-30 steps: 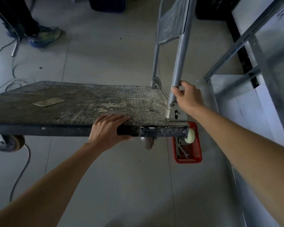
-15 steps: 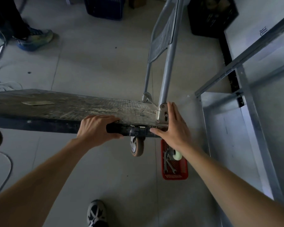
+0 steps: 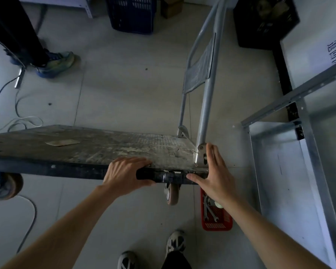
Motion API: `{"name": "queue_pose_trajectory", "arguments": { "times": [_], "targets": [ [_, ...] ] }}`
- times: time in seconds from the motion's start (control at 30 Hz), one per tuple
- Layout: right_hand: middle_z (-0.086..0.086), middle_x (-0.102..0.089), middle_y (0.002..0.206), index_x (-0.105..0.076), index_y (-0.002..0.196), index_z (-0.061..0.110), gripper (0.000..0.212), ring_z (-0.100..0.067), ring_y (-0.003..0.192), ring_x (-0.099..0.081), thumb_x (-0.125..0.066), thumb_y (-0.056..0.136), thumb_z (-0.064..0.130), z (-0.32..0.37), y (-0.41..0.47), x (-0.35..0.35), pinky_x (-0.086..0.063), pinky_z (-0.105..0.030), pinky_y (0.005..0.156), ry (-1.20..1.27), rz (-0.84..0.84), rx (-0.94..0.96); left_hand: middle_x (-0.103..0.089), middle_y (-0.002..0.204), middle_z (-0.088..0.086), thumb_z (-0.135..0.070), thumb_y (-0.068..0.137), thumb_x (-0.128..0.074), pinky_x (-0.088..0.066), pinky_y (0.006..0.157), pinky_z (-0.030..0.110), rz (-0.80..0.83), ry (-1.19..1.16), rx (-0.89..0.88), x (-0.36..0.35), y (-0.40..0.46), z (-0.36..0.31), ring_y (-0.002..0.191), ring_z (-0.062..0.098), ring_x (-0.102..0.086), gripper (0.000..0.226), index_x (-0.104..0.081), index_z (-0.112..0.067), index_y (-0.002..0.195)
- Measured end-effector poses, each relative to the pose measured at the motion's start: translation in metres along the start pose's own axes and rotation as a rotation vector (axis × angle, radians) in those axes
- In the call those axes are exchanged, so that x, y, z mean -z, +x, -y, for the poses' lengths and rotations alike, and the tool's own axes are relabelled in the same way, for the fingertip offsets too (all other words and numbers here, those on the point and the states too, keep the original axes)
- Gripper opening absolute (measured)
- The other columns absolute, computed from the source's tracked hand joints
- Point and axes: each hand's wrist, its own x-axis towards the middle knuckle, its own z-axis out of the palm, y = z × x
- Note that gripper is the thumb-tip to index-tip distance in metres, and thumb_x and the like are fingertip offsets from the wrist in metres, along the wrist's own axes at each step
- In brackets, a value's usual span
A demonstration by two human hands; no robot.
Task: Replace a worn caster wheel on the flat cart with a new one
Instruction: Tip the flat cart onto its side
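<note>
We see the flat cart with its long axis running left to right, its handle rising at the right end. Our left hand grips the near edge; our right hand lies open against the corner. Two caster wheels show underneath, and two wrenches lie in one red tray on the floor.

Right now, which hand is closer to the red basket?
Right. The right hand is at the cart corner, directly above the red basket; the left hand grips the edge further left.
</note>
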Motion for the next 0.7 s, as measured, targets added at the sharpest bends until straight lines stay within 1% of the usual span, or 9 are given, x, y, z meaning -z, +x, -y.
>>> {"name": "queue_pose_trajectory", "arguments": {
  "times": [0.03, 0.1, 0.2, 0.27, 0.33, 0.47, 0.53, 0.6, 0.7],
  "targets": [
    [0.010, 0.020, 0.165, 0.020, 0.159, 0.034, 0.124, -0.019, 0.157, -0.008, -0.058, 0.075, 0.083, 0.001, 0.005, 0.003, -0.044, -0.044, 0.109, 0.004, 0.002, 0.000, -0.075, 0.115, -0.013, -0.086, 0.068, -0.048, -0.057, 0.078, 0.030, 0.000, 0.007, -0.016, 0.003, 0.005, 0.002, 0.100, 0.015, -0.074, 0.077, -0.074, -0.033, 0.119],
    [0.009, 0.019, 0.166, 0.019, 0.159, 0.034, 0.124, -0.021, 0.157, -0.010, -0.056, 0.074, 0.084, 0.004, 0.017, 0.012, -0.047, -0.046, 0.107, -0.005, 0.005, 0.017, -0.074, 0.116, -0.012, -0.085, 0.071, -0.049, -0.055, 0.086, 0.032, -0.005, 0.028, -0.026, 0.008, 0.014, 0.005, 0.101, 0.016, -0.073, 0.075, -0.072, -0.033, 0.121],
    [0.006, 0.014, 0.170, 0.016, 0.161, 0.031, 0.123, -0.021, 0.157, -0.010, -0.057, 0.076, 0.083, 0.008, 0.035, 0.030, -0.044, -0.047, 0.109, -0.045, 0.044, 0.004, -0.073, 0.119, -0.012, -0.087, 0.072, -0.047, -0.049, 0.100, 0.041, 0.063, 0.012, -0.028, 0.017, 0.032, 0.006, 0.107, 0.018, -0.070, 0.078, -0.069, -0.035, 0.125],
    [0.005, 0.013, 0.171, 0.015, 0.161, 0.030, 0.123, -0.021, 0.157, -0.010, -0.058, 0.077, 0.081, 0.011, 0.044, 0.038, -0.042, -0.049, 0.112, -0.037, 0.068, 0.000, -0.072, 0.121, -0.012, -0.090, 0.070, -0.043, -0.045, 0.104, 0.045, 0.102, -0.016, -0.020, 0.024, 0.043, 0.008, 0.111, 0.019, -0.068, 0.082, -0.067, -0.036, 0.127],
    [0.006, 0.011, 0.171, 0.013, 0.162, 0.030, 0.122, -0.020, 0.157, -0.010, -0.058, 0.077, 0.082, 0.013, 0.054, 0.045, -0.042, -0.049, 0.112, -0.039, 0.074, 0.012, -0.071, 0.123, -0.014, -0.095, 0.069, -0.037, -0.042, 0.107, 0.045, 0.123, -0.024, -0.005, 0.033, 0.052, 0.010, 0.113, 0.017, -0.067, 0.087, -0.066, -0.038, 0.128],
    [0.007, 0.011, 0.171, 0.013, 0.162, 0.031, 0.123, -0.018, 0.157, -0.008, -0.056, 0.076, 0.084, 0.016, 0.075, 0.058, -0.042, -0.050, 0.111, -0.062, 0.092, 0.005, -0.070, 0.124, -0.017, -0.095, 0.065, -0.035, -0.039, 0.101, 0.035, 0.168, -0.021, 0.034, 0.049, 0.074, 0.011, 0.111, 0.016, -0.066, 0.089, -0.062, -0.043, 0.132],
    [0.008, 0.012, 0.171, 0.013, 0.162, 0.030, 0.123, -0.018, 0.157, -0.008, -0.057, 0.076, 0.085, 0.018, 0.086, 0.064, -0.042, -0.052, 0.111, -0.061, 0.103, 0.005, -0.069, 0.126, -0.017, -0.103, 0.059, -0.025, -0.039, 0.099, 0.033, 0.189, -0.019, 0.059, 0.057, 0.085, 0.012, 0.109, 0.017, -0.065, 0.101, -0.058, -0.046, 0.135],
    [0.008, 0.012, 0.171, 0.012, 0.162, 0.030, 0.123, -0.018, 0.157, -0.009, -0.057, 0.076, 0.084, 0.021, 0.097, 0.072, -0.041, -0.053, 0.111, -0.060, 0.115, 0.005, -0.069, 0.126, -0.017, -0.107, 0.054, -0.014, -0.037, 0.101, 0.032, 0.192, -0.012, 0.070, 0.062, 0.095, 0.013, 0.110, 0.016, -0.065, 0.110, -0.056, -0.047, 0.136],
    [0.010, 0.012, 0.171, 0.012, 0.162, 0.030, 0.123, -0.017, 0.157, -0.009, -0.058, 0.076, 0.083, 0.023, 0.110, 0.080, -0.038, -0.051, 0.113, -0.041, 0.137, -0.007, -0.067, 0.128, -0.019, -0.104, 0.056, -0.022, -0.034, 0.106, 0.034, 0.183, 0.001, 0.107, 0.067, 0.106, 0.015, 0.118, 0.014, -0.060, 0.101, -0.055, -0.050, 0.135]
  ]
}}
